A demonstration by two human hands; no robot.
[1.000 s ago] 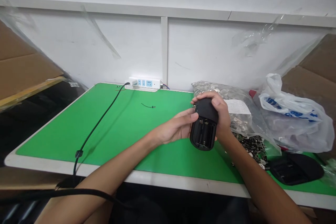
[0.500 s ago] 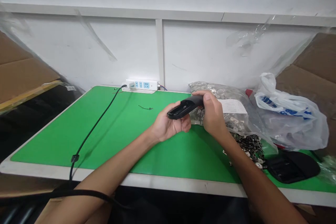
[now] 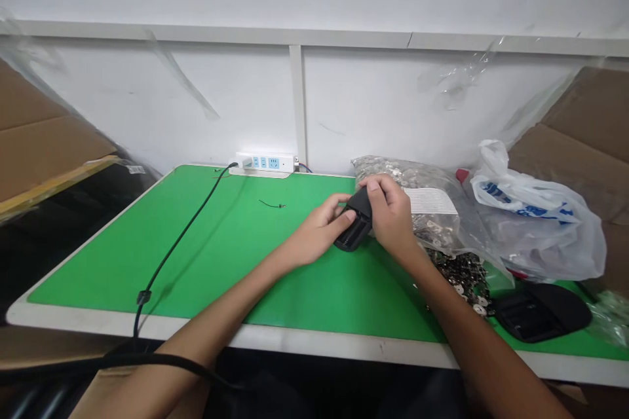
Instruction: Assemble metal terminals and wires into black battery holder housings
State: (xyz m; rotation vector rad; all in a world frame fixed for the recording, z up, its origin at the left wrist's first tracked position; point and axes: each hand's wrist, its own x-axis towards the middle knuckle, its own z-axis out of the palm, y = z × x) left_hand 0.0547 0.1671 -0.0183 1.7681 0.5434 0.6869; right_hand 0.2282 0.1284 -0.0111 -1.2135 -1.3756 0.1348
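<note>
Between my two hands is a black battery case, a rounded plastic shell with long slots, tilted above the table. My left hand grips its left side, with the thumb pressed onto the slotted face. My right hand closes around the upper right end. A second black battery case of like shape lies on the table at the right. Near my right forearm, small metal parts spill beside a large clear bag of metal pieces.
A white power strip sits at the back edge, with a black cable running forward from it. A short thin wire lies on the green table top. A white plastic bag and cardboard stand at the right.
The black case has been turned so its slotted end points down and toward me. My left thumb has moved from its edge onto the slotted face.
</note>
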